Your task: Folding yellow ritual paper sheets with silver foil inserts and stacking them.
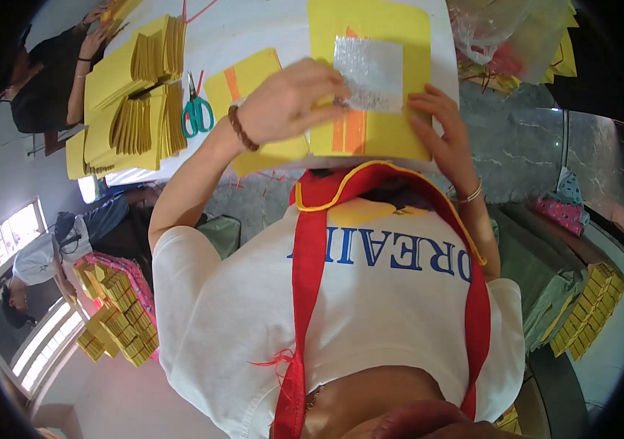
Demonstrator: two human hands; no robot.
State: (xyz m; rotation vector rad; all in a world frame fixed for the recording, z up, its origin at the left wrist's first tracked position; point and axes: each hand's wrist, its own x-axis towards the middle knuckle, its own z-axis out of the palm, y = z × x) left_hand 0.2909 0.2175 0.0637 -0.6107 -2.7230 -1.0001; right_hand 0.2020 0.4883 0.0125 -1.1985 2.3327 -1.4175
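A large yellow paper sheet (416,44) with an orange stripe lies on the white table in front of me. On it rests a shiny, silvery, see-through rectangle (374,69) that looks like plastic film. My left hand (294,99) reaches over the sheet, its fingertips drawn together at the film's left edge; whatever is between them is too small to make out. My right hand (444,132) lies on the sheet's right edge beside the film, fingers spread. Under and beside my left wrist are more yellow pieces (217,86), one with an orange stripe.
Green-handled scissors (197,117) lie left of my left arm. Beyond them stand stacks of folded yellow paper (133,124). A clear plastic bag (498,29) sits at the right. Wrapped bundles (539,256) stand on the floor. Two other people are at the left, one at the table.
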